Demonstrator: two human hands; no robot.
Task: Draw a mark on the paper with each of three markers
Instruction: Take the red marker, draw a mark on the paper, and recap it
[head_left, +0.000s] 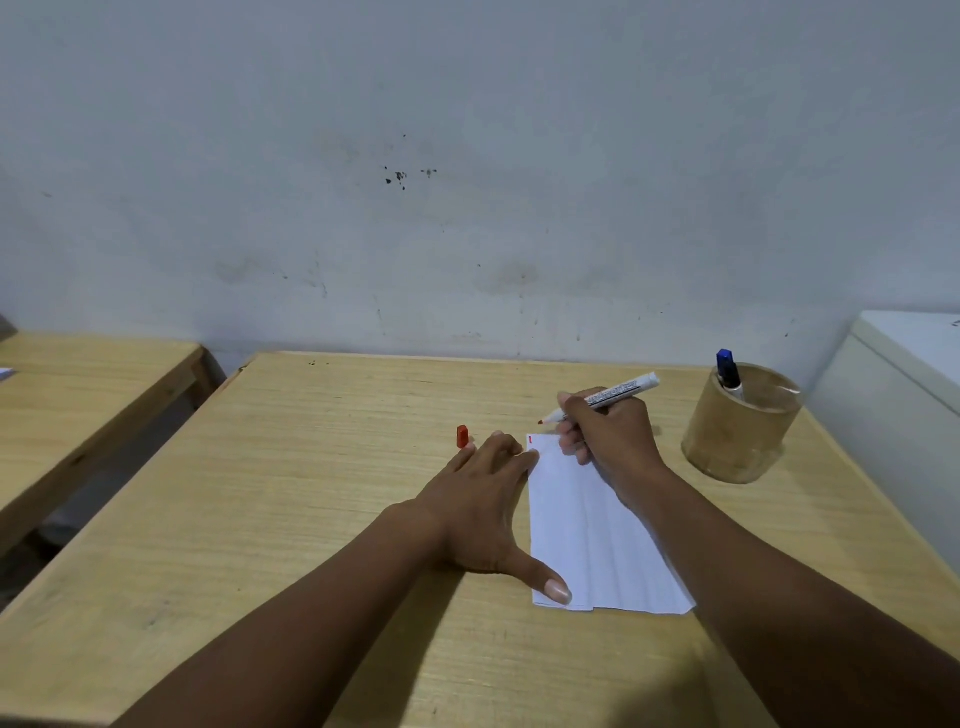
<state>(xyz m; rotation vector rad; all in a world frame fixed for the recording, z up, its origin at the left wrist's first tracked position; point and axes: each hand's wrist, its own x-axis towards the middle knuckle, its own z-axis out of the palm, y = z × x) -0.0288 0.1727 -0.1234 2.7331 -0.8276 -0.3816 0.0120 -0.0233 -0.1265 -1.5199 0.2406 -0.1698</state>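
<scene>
A white sheet of paper (597, 540) lies on the wooden table (311, 493), with a short red mark (530, 440) at its far left corner. My right hand (608, 431) grips an uncapped red marker (608, 396), its tip raised just beyond the paper's far edge. My left hand (488, 514) lies flat with fingers spread, pressing the paper's left edge. The marker's red cap (462, 436) stands on the table by my left fingertips. A blue-capped marker (729, 373) stands in a round wooden cup (737, 431) at the right.
A second wooden table (78, 395) stands to the left across a gap. A white box-like object (904, 395) sits beyond the table's right edge. A scuffed wall (467, 208) runs right behind the table.
</scene>
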